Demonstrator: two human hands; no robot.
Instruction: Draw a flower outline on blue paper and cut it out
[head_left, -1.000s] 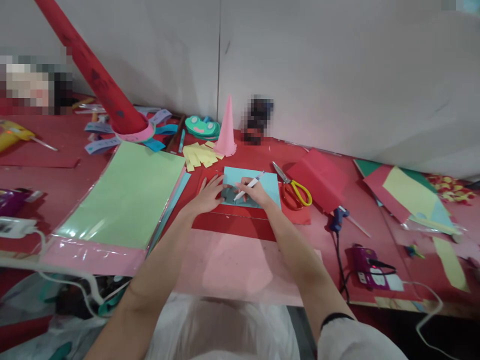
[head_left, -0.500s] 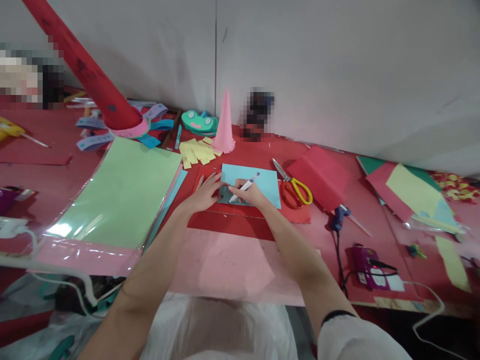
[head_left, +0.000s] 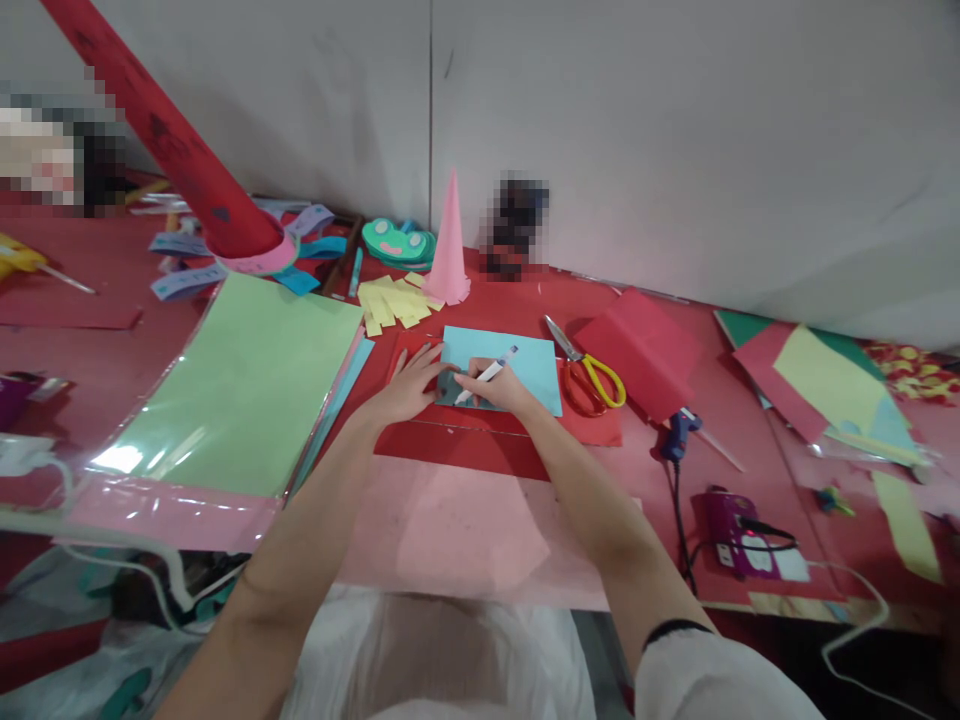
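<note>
Since the head view looks right down on it, you can see the blue sheet (head_left: 534, 362) mid-frame, long side running roughly left to right. The left hand (head_left: 409, 386) is spread loosely at its left edge, gripping nothing, I'd guess to stop it sliding. The right hand (head_left: 495, 388) has its fingers closed round a white marker (head_left: 496, 368), held low, probably for control; it slants, tip lower left, tail upper right.

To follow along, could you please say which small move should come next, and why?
Probably a short stroke with the slim white pen: the right hand points its tip at the lower left of the rectangular light-blue paper sheet, and the left hand rests at that side.
</note>
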